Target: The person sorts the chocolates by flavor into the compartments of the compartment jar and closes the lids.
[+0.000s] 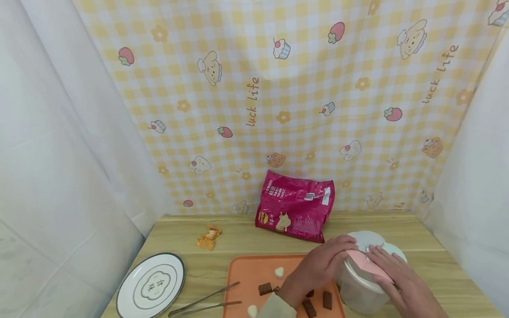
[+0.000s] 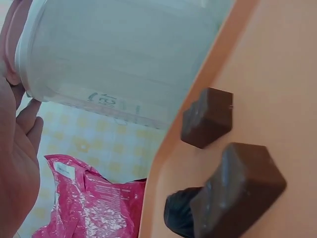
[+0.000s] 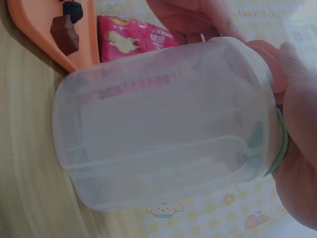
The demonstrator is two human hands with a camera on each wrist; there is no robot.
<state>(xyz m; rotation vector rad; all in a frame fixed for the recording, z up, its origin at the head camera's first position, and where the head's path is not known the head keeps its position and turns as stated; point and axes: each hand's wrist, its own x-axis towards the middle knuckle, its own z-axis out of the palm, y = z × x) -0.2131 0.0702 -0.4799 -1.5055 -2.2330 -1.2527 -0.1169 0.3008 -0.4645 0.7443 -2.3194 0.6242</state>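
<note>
A translucent plastic storage canister (image 1: 359, 291) stands upright at the right of the table, its lid (image 1: 363, 260) made up of pink, pale green and whitish sections. Across the lid's right side lies my right hand (image 1: 401, 278), fingers stretched out over the pink section. My left hand (image 1: 318, 263) reaches in from the left, its fingertips touching the lid's edge. From the right wrist, the canister's clear wall (image 3: 163, 124) shows, with my right palm (image 3: 302, 148) against the lid. In the left wrist view, my left fingers (image 2: 29, 119) are beside the lid's rim.
Left of the canister, an orange tray (image 1: 246, 265) holds several chocolate pieces (image 1: 265, 289) and white pieces (image 1: 279, 272). Metal tongs (image 1: 207, 300) overlap its left edge. Farther left are a white plate (image 1: 135, 274) and orange-wrapped candy (image 1: 208, 237). A magenta snack bag (image 1: 296, 205) leans at the back.
</note>
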